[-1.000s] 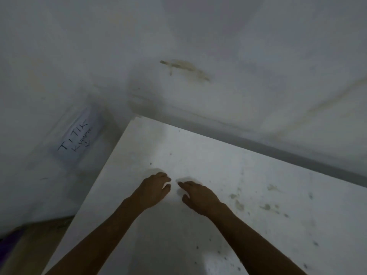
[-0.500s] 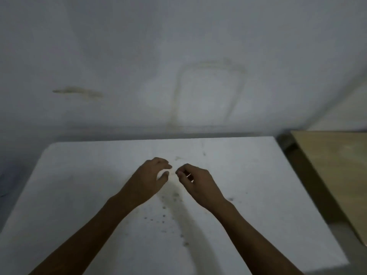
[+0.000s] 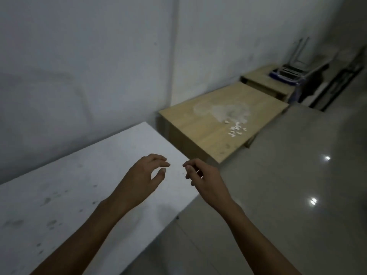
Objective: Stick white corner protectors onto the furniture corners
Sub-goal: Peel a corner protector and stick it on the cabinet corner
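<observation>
My left hand (image 3: pixel 145 175) hovers over the right end of a white table (image 3: pixel 83 187), fingers loosely curled, nothing in it. My right hand (image 3: pixel 204 179) hangs just past the table's right edge, fingers loosely curled with thumb and forefinger close together; no object shows plainly in it. The fingertips of the two hands are a short gap apart. Several small white corner protectors (image 3: pixel 236 131) lie scattered on a low wooden table (image 3: pixel 200 128) farther right, beside a crumpled clear plastic bag (image 3: pixel 224 112).
A pale wall runs behind both tables. A second wooden unit (image 3: pixel 264 80) stands beyond, with stacked chairs (image 3: pixel 294 70) and dark frames in the far right corner. Glossy grey floor (image 3: pixel 288 185) spreads to the right with light reflections.
The view has swung right from the white table's left corner to its right end, bringing the wooden table and floor into sight. Both hands stay raised together, now slightly farther apart.
</observation>
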A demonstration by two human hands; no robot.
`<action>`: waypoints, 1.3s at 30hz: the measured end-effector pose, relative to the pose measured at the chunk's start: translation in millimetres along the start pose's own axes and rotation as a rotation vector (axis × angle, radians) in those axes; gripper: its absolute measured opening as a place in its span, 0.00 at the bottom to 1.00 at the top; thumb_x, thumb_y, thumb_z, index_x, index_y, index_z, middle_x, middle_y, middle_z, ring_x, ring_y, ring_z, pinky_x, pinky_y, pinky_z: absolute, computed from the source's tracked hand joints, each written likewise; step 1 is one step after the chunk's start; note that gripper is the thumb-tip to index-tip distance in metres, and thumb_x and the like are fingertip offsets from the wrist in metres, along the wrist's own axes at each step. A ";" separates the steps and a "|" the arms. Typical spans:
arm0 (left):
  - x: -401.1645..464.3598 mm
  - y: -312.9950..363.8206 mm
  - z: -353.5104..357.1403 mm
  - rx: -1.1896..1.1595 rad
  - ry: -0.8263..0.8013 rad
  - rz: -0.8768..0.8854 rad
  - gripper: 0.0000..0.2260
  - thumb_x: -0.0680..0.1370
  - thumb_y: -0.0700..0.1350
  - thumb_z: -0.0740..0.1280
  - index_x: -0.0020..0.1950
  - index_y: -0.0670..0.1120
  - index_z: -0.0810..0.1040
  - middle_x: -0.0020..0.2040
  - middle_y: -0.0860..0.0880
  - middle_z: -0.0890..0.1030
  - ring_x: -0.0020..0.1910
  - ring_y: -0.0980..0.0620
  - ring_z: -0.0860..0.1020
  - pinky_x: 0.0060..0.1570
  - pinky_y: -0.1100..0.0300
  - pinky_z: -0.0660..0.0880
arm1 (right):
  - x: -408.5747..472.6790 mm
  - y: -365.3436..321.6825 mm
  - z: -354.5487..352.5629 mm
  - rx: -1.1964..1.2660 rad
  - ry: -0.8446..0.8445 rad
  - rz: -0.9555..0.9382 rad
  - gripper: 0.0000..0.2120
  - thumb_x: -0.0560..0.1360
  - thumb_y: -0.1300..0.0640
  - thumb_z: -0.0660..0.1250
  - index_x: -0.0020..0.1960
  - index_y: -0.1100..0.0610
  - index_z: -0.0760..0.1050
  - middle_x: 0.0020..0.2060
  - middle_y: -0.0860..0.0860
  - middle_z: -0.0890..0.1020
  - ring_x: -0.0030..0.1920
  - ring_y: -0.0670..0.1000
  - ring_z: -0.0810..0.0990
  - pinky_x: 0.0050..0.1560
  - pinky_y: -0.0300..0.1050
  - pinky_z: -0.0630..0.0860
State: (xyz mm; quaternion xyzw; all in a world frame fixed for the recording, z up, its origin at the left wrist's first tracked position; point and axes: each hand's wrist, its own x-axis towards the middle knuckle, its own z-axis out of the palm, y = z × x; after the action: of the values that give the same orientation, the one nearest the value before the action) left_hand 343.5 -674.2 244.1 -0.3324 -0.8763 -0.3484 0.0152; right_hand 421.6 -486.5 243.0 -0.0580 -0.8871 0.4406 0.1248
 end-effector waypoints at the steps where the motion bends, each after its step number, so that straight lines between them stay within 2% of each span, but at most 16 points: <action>1: 8.1 10.7 14.7 -0.005 -0.027 0.019 0.10 0.79 0.46 0.64 0.59 0.49 0.80 0.63 0.52 0.77 0.61 0.57 0.74 0.61 0.66 0.66 | -6.7 12.8 -15.6 0.003 0.040 0.029 0.05 0.79 0.53 0.62 0.49 0.48 0.77 0.35 0.43 0.80 0.34 0.41 0.78 0.36 0.38 0.76; 4: 29.8 37.1 57.5 -0.032 -0.107 0.081 0.11 0.78 0.48 0.65 0.59 0.51 0.80 0.64 0.53 0.77 0.61 0.59 0.73 0.61 0.67 0.64 | -26.0 49.1 -54.3 0.009 0.162 0.104 0.06 0.79 0.52 0.62 0.46 0.42 0.75 0.34 0.42 0.81 0.34 0.41 0.78 0.33 0.32 0.74; 6: 37.5 43.6 76.5 -0.050 -0.141 0.096 0.11 0.79 0.49 0.65 0.60 0.52 0.79 0.64 0.54 0.77 0.61 0.61 0.72 0.61 0.68 0.64 | -34.9 65.0 -67.1 0.014 0.192 0.140 0.06 0.79 0.52 0.62 0.46 0.43 0.76 0.34 0.42 0.80 0.34 0.41 0.78 0.34 0.31 0.73; 10: 67.3 64.6 123.4 -0.099 -0.235 0.130 0.12 0.79 0.49 0.64 0.61 0.52 0.78 0.65 0.54 0.76 0.63 0.58 0.73 0.63 0.67 0.65 | -44.2 104.7 -98.5 0.063 0.252 0.247 0.06 0.79 0.52 0.61 0.48 0.46 0.77 0.35 0.45 0.81 0.33 0.42 0.78 0.35 0.33 0.74; 15: 115.9 81.8 171.7 -0.137 -0.292 0.201 0.10 0.79 0.45 0.64 0.59 0.50 0.79 0.61 0.55 0.78 0.59 0.59 0.74 0.59 0.67 0.69 | -27.6 148.6 -128.1 0.099 0.265 0.324 0.06 0.79 0.52 0.62 0.48 0.45 0.77 0.37 0.45 0.82 0.35 0.44 0.79 0.35 0.35 0.75; 20: 191.7 80.2 219.4 -0.135 -0.338 0.246 0.10 0.79 0.42 0.63 0.59 0.47 0.80 0.58 0.53 0.78 0.56 0.59 0.73 0.56 0.69 0.66 | 28.7 199.9 -158.7 0.110 0.242 0.379 0.06 0.79 0.51 0.62 0.48 0.45 0.78 0.37 0.44 0.82 0.36 0.44 0.80 0.36 0.34 0.75; 24: 267.7 68.7 251.4 -0.150 -0.324 0.173 0.10 0.79 0.41 0.64 0.59 0.46 0.80 0.58 0.52 0.78 0.57 0.54 0.75 0.56 0.63 0.70 | 93.4 245.8 -185.4 0.106 0.205 0.436 0.07 0.79 0.52 0.62 0.48 0.47 0.78 0.37 0.46 0.82 0.36 0.44 0.79 0.37 0.34 0.74; 27: 319.7 61.8 272.7 -0.145 -0.313 0.133 0.09 0.79 0.40 0.65 0.57 0.45 0.81 0.57 0.50 0.79 0.56 0.52 0.77 0.55 0.61 0.71 | 136.4 277.2 -200.9 0.082 0.162 0.460 0.07 0.79 0.52 0.61 0.48 0.47 0.78 0.37 0.46 0.82 0.36 0.43 0.80 0.36 0.30 0.72; 33: 386.0 58.6 313.0 -0.160 -0.336 0.113 0.08 0.78 0.37 0.66 0.55 0.43 0.81 0.55 0.48 0.81 0.55 0.49 0.78 0.56 0.55 0.74 | 195.8 329.5 -218.2 0.060 0.115 0.488 0.07 0.80 0.52 0.61 0.48 0.45 0.77 0.37 0.44 0.82 0.35 0.40 0.79 0.36 0.28 0.72; 36: 410.8 56.3 332.0 -0.157 -0.345 0.080 0.08 0.78 0.38 0.65 0.55 0.43 0.81 0.55 0.47 0.81 0.55 0.50 0.78 0.57 0.56 0.73 | 223.5 354.1 -223.7 0.033 0.102 0.492 0.07 0.80 0.52 0.60 0.49 0.49 0.78 0.38 0.43 0.82 0.36 0.39 0.79 0.36 0.28 0.72; 39: 433.7 48.0 352.4 -0.161 -0.349 0.039 0.08 0.78 0.38 0.65 0.55 0.43 0.81 0.54 0.47 0.81 0.54 0.50 0.78 0.57 0.59 0.72 | 251.6 380.1 -228.6 0.025 0.088 0.492 0.07 0.79 0.51 0.61 0.51 0.50 0.78 0.39 0.41 0.81 0.37 0.39 0.79 0.41 0.33 0.75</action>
State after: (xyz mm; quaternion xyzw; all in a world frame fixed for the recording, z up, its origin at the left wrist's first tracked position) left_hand 106.6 -181.7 118.3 -0.4050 -0.8284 -0.3538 -0.1570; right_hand 239.1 -27.6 116.0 -0.2896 -0.8346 0.4656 0.0530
